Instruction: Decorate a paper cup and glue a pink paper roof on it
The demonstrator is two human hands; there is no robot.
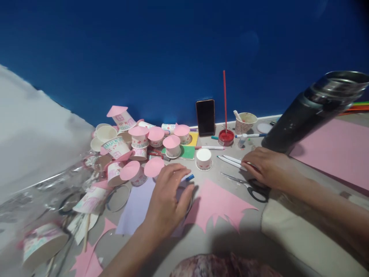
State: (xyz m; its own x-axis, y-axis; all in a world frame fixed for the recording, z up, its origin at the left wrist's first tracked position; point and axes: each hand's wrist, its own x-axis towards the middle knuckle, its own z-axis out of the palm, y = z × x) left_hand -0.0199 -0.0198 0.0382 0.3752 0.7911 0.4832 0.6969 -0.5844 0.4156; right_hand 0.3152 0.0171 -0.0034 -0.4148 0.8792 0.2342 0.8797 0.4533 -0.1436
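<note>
My left hand (168,194) lies palm down on a lilac paper sheet (134,209), fingers curved over a round ring-like thing I cannot make out; a blue marker tip (189,177) pokes out beside the fingers. My right hand (266,166) rests on the table over the black handles of a pair of scissors (248,186), fingers bent, touching white pens (230,159). A jagged pink paper offcut (219,204) lies between my hands. An upturned white paper cup (204,159) stands just beyond.
A heap of decorated paper cups with pink round lids (138,148) fills the left. A black phone (205,117) leans on the blue wall, beside a red paint lid (226,137) with a red stick. A dark metal flask (311,111) and pink sheet (337,150) lie right.
</note>
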